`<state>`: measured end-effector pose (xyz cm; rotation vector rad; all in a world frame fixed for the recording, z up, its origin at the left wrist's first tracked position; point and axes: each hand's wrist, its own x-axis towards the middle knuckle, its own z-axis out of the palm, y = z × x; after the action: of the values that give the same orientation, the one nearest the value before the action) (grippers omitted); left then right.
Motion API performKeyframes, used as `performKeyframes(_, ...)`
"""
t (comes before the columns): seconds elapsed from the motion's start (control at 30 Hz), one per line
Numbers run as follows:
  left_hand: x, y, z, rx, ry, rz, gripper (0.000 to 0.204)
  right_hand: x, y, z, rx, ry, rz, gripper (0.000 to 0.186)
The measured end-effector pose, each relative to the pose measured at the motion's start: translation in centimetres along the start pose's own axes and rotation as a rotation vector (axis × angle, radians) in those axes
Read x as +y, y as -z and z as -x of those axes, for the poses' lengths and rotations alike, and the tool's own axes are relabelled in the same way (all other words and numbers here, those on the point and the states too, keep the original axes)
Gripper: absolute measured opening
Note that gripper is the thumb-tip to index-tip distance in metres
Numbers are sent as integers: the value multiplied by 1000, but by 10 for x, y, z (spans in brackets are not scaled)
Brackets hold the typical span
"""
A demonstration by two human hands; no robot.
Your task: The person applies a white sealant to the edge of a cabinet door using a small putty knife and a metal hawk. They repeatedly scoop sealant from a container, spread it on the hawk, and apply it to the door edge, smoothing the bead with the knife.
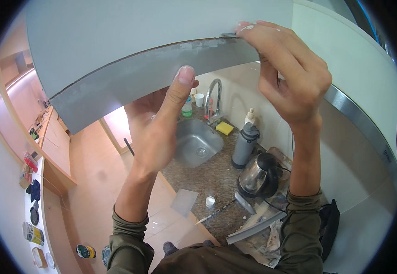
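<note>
Across the top runs a grey cabinet panel (pixel 157 27) with a dark seam along its bottom. Below that seam is a narrower grey strip (pixel 112 89), with paler smears along its upper edge. My left hand (pixel 155 125) grips the strip's lower edge, its thumb on the front and its other fingers mostly hidden behind. Near the seam's right end, my right hand (pixel 296 68) is closed around a small thin grey blade (pixel 229 35), whose flat tip lies at the seam. Most of the blade is covered by the fingers. White residue marks the right fingers.
Below are a steel sink (pixel 198 141), curved faucet (pixel 215 91), yellow sponge (pixel 224 128), grey flask (pixel 245 146) and kettle (pixel 258 176) on a speckled counter. A small white tub (pixel 210 201) stands near the counter's front. Cans and tools line a white ledge (pixel 54 219) at left.
</note>
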<state>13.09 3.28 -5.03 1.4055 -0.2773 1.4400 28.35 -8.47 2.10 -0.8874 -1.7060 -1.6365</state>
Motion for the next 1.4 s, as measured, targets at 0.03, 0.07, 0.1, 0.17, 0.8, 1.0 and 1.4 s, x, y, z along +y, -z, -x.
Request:
performKeyframes(0.03,-1,-1,0,6,1,9,31,0,1,2,-20,-26,39,40)
performKeyframes(0.07,0,-1,1,13,14,-17,32,1,1,4,-8,-48,-6,39)
performKeyframes(0.1,1,-1,2,18,27,-46,33,2,1,6,7,-73,-51,39)
performKeyframes(0.17,0,-2,3,33,15,-96,28,6,1,5,29,-72,-117,37)
performKeyframes(0.8,-1,4,2,18,17,-95,31,14,-13,14,87,25,-103,36)
performKeyframes(1.0,-5,-1,0,42,-33,-58,30,7,-20,13,147,12,-163,39)
performKeyframes(1.4,2,-1,0,45,-4,-130,31,5,-24,18,190,-45,-153,36)
